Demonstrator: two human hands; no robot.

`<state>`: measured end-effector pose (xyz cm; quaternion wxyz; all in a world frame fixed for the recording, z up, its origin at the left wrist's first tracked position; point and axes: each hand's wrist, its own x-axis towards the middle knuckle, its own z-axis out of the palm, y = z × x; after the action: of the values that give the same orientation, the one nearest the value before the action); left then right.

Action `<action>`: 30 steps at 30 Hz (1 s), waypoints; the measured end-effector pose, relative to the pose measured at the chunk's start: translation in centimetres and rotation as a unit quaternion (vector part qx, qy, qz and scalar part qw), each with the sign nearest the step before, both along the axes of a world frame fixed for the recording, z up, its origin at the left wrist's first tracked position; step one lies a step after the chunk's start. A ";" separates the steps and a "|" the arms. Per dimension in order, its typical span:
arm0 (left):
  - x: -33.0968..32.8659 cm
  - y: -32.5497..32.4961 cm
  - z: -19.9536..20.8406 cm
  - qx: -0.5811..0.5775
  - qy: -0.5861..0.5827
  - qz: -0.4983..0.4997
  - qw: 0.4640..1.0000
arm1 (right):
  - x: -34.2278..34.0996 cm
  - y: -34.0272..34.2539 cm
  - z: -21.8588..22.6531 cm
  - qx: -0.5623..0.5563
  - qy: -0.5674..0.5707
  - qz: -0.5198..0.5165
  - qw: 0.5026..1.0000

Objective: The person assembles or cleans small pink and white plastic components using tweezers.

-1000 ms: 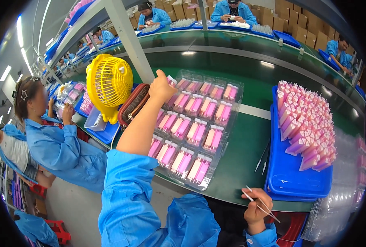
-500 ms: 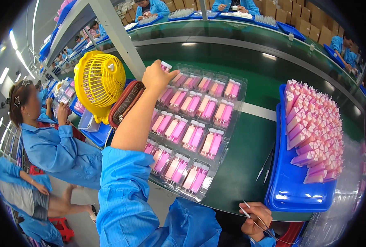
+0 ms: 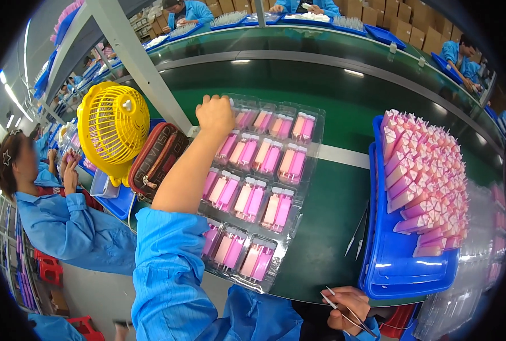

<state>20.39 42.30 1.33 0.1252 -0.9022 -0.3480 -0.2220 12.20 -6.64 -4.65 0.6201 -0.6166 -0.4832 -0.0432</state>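
Lots of shiny plastic here: the clear tray (image 3: 298,215) is thin, glossy stuff moulded into rounded rectangular pockets, and it sits on the smooth green table (image 3: 327,244) in front of the person. The blue tray (image 3: 406,279) off to the right is thicker, with a soft sheen and rounded corners, and it carries a dense, spiky-looking heap (image 3: 420,179) of pink and whitish angular pieces. Over on the left there's a yellow fan (image 3: 112,131) with a ribbed round cage, right next to a brown patterned pouch (image 3: 160,159) with a zip. As for the bars (image 3: 277,209), they lie in the clear tray's pockets in neat rows, cream beside bright pink, with pale caps on their far ends. Left arm reaches right across the tray's left side, sleeve bunched near the elbow, and the left hand (image 3: 215,115) is at the far left corner, knuckles up, fingers curled down; can't tell if it's gripping anything. Right hand (image 3: 348,308) is well apart from it, down by the table's near edge, fingers closed around slim metal tweezers (image 3: 330,301), tips pointing up and left.
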 end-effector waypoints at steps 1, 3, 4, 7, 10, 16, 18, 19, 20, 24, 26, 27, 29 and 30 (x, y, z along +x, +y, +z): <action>-0.2 0.0 -0.1 0.061 0.028 -0.028 0.997 | 0.1 0.0 0.2 -0.003 0.003 0.004 1.000; -0.4 -0.2 -0.4 0.068 -0.017 -0.051 0.996 | 0.2 -0.1 0.2 -0.005 0.004 0.003 1.000; -0.5 -0.3 -0.4 0.075 -0.062 -0.072 0.993 | 0.2 -0.1 0.1 -0.008 0.007 0.009 1.000; -0.6 0.9 -1.5 0.027 -0.117 -0.129 0.984 | 0.2 -0.5 0.3 -0.032 0.001 0.015 0.999; -1.2 1.5 -2.8 -0.021 -0.105 -0.159 0.981 | -0.2 -0.7 0.7 -0.049 0.007 0.009 0.999; -0.9 -0.5 -1.3 0.014 0.099 -0.088 0.991 | -0.6 0.1 0.8 -0.025 0.022 -0.062 0.998; -0.8 -0.9 -0.6 -0.043 0.122 -0.054 0.990 | -0.4 0.0 0.5 -0.023 0.015 -0.038 0.999; -1.4 -1.0 -0.2 -0.031 0.092 -0.040 0.994 | -0.3 0.0 1.4 -0.020 0.019 -0.028 0.999; -2.0 -1.5 0.2 -0.018 0.061 -0.020 0.998 | -0.4 0.1 1.8 -0.012 0.022 -0.013 1.000; -1.7 -7.9 3.5 -0.045 -0.137 -0.233 0.962 | -1.0 -2.3 3.1 0.054 -0.048 -0.005 0.997; -1.4 -15.4 5.2 -0.279 -0.190 -0.409 0.848 | 0.0 -5.3 5.6 0.045 -0.143 -0.012 0.989; -1.4 -19.5 6.6 -0.252 -0.175 -0.472 0.826 | -0.2 -6.7 5.3 0.070 -0.163 -0.110 0.978; -2.5 -25.8 7.9 -0.217 -0.144 -0.548 0.795 | 0.7 -9.3 7.3 0.064 -0.139 -0.322 0.935; -3.0 -28.0 7.8 -0.212 -0.127 -0.562 0.790 | 3.5 -8.9 7.8 0.208 -0.168 -0.367 0.891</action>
<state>17.36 14.29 9.17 -0.2609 -0.9062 0.1692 -0.2865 15.74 -15.53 3.11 0.5836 -0.5902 -0.2993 -0.4707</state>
